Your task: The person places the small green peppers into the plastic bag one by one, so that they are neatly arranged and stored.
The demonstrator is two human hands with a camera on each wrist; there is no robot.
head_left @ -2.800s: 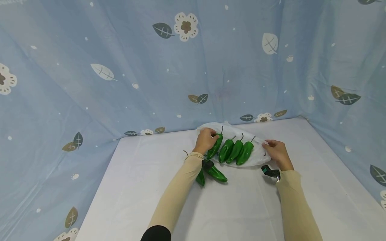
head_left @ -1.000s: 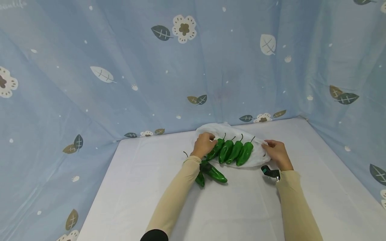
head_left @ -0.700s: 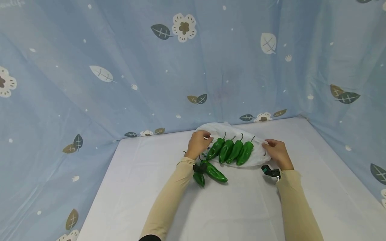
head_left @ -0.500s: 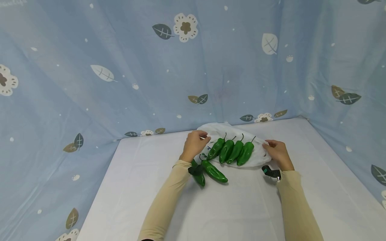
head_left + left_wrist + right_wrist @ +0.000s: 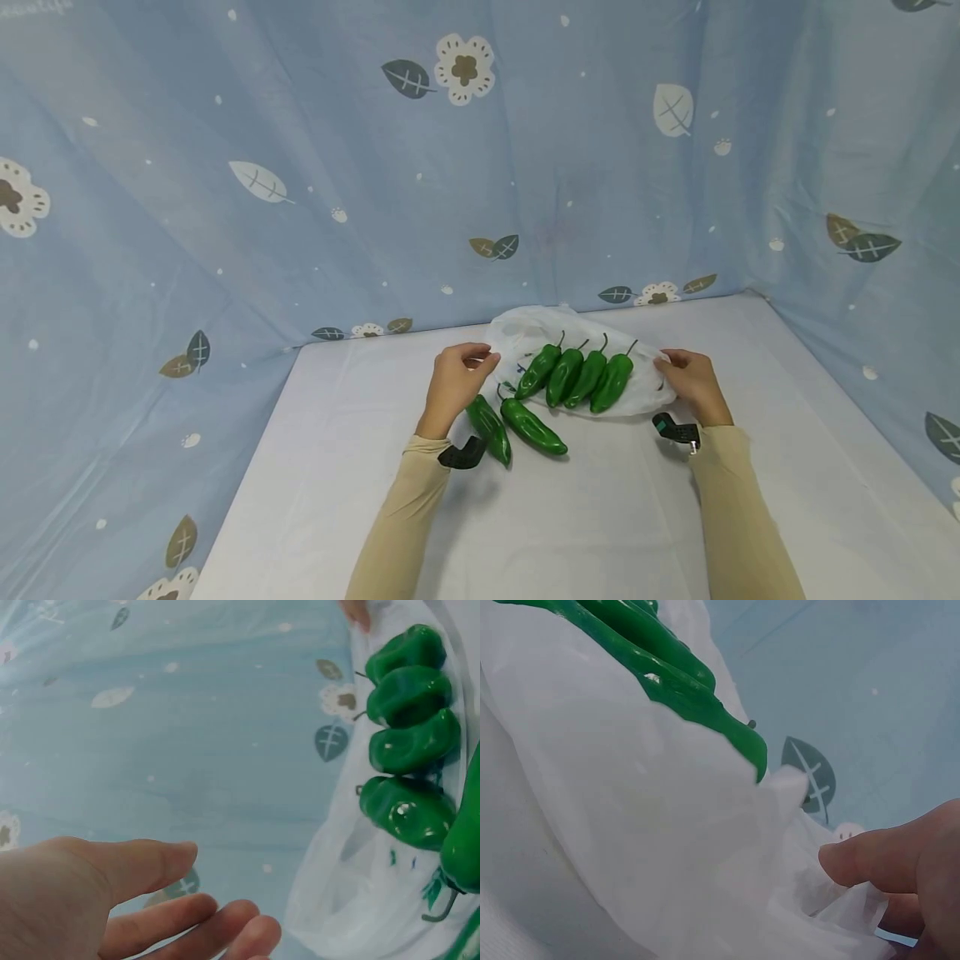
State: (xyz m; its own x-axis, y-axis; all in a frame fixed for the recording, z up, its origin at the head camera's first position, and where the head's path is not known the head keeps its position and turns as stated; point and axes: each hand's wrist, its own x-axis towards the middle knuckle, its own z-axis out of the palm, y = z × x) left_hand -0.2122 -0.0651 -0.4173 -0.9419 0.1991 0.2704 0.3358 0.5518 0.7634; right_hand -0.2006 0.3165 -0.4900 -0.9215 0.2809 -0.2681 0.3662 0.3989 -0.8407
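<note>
Drawn back leftward since the earlier frames, the person's left hand [image 5: 453,383] has come away from the leftmost of four glossy, tapered green peppers [image 5: 586,379], which now sit side by side, stems pointing away from the person, within the outline of a thin white plastic bag [image 5: 645,387]. That hand holds nothing: its fingers are loosely bent, thumb apart from them, the tips pointing right toward the bag's left edge. Its forearm, in a beige long sleeve [image 5: 401,525], slants up from the lower edge, a black angular wrist-worn device [image 5: 462,454] beside the wrist. The right hand [image 5: 692,383] has stayed at the bag's right end, thumb and bent fingers pinching the crumpled film, its forearm leaning inward from the lower right. On the white cloth-covered table [image 5: 577,525], nearer the person, lie two more glossy green peppers [image 5: 532,427], one just beside the left wrist
</note>
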